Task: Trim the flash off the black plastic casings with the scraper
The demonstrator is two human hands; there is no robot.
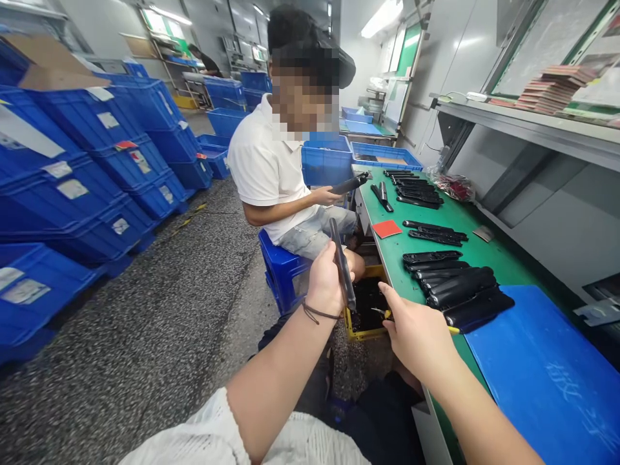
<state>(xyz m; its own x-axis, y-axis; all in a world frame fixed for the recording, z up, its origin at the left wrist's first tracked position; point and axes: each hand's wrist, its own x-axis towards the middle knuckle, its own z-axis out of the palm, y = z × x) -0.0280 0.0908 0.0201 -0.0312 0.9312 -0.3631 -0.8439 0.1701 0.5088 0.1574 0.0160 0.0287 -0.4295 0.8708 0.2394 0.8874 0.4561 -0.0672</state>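
My left hand (325,278) is closed around a long black plastic part (341,265), held up at a slant. In my right hand (421,329) is a slim yellow-handled tool (386,314) with a thin metal tip. Its tip points toward the lower end of the black part, a small gap apart. The right index finger is stretched forward above the tool. Under both hands stands a yellow crate (371,334) with dark bits inside. To the right, a pile of black plastic parts (455,284) lies on the green tabletop (387,248).
Across from me a person in a white shirt (268,155) sits on a blue stool (285,271), holding a black part. Blue crates (82,187) are stacked at left. A blue sheet (547,374) and a red square (387,228) lie on the table; a shelf (523,116) overhangs it.
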